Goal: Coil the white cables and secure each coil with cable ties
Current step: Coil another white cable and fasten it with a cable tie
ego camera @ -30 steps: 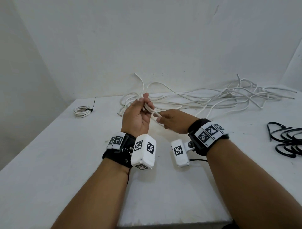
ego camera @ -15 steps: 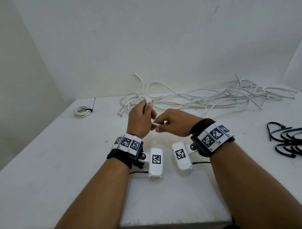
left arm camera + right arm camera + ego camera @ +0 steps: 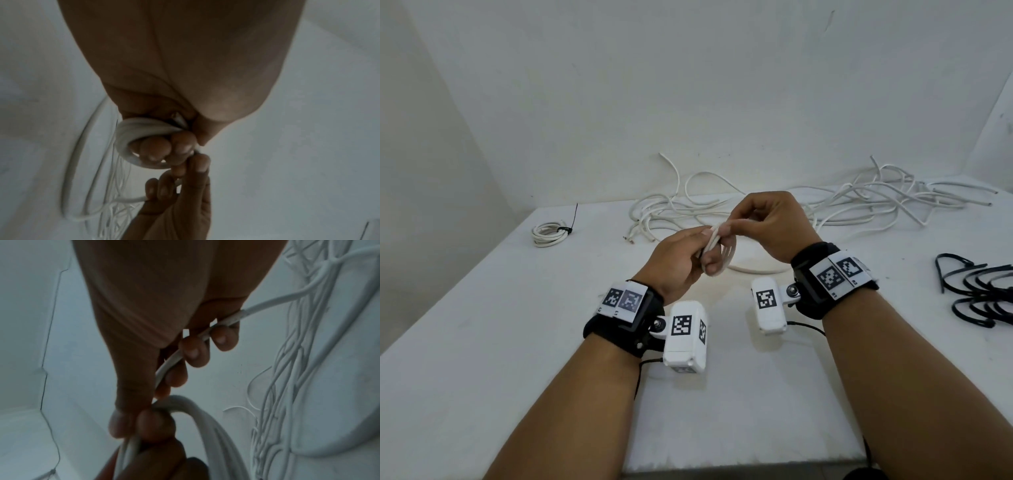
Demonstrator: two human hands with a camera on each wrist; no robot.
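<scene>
My left hand grips a small coil of white cable above the middle of the table, fingers curled through its loops. My right hand meets it from the right and holds the free run of the same cable in its curled fingers, thumb and forefinger at the top of the coil. The cable's slack curves over the table under my right wrist. A heap of loose white cables lies along the back. Black cable ties lie at the right.
A finished coil bound with a black tie rests at the back left of the white table. Plain walls close the table in behind and on the left. Bare tabletop lies in front of my wrists.
Both hands rose and shifted right. My right hand swung up and over the coil, laying another turn of cable on it, while the left hand turned palm-down around the loops.
</scene>
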